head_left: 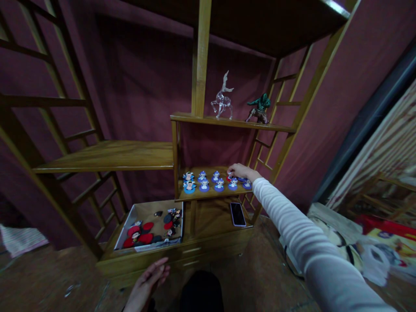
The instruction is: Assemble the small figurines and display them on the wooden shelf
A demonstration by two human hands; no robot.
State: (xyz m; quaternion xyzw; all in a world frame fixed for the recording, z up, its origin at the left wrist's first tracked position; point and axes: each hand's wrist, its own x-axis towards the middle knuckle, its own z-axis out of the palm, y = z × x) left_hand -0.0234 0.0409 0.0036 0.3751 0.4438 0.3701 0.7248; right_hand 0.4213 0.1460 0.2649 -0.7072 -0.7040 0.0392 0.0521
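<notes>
My right hand reaches onto the small middle shelf, its fingers closed around a small figurine with a red base. Around it stand several small figurines on round purple bases, such as the figurine in front. To their left are figurines on blue bases. Low in front of the cabinet, my left hand hangs with fingers stretched out and nothing in it. A shallow cardboard box beyond it holds red and dark round bases and loose figurines.
A phone lies on the lower board, right of the box. Above, a clear deer figure and a green-clad figure stand on the upper shelf. Plastic bags lie on the floor at right.
</notes>
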